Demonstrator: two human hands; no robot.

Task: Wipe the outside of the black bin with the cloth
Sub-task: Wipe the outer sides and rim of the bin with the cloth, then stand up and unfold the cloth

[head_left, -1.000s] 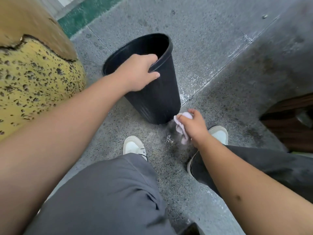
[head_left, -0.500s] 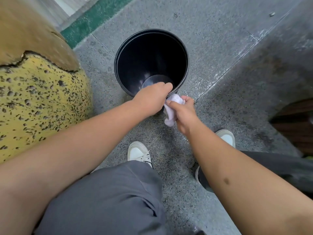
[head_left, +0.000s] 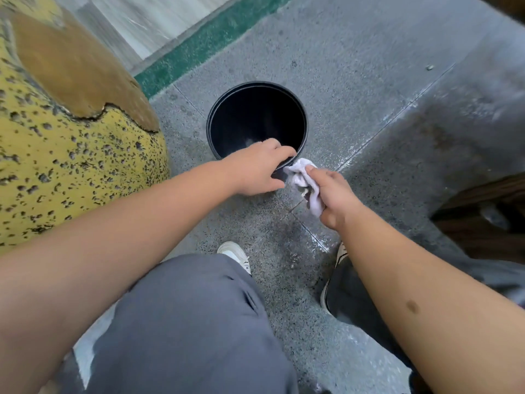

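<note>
The black bin [head_left: 257,120] stands upright on the grey floor, seen from above with its round mouth open and nothing inside. My left hand [head_left: 255,169] grips its near rim, fingers curled over the edge. My right hand [head_left: 332,194] is closed on a crumpled pale cloth [head_left: 304,180], which touches the bin's near right outer side just under the rim. Most of the bin's outer wall is hidden from this angle.
A big yellow pitted column [head_left: 65,155] with a brown patch rises close on the left. A green floor strip [head_left: 210,41] runs behind the bin. Dark wooden furniture [head_left: 483,217] sits at the right. My knees and white shoes [head_left: 234,253] are below.
The bin went from tilted to upright and now looks farther from me. My right hand lifted the cloth from the bin's base to just under its rim. My left hand stayed on the rim.
</note>
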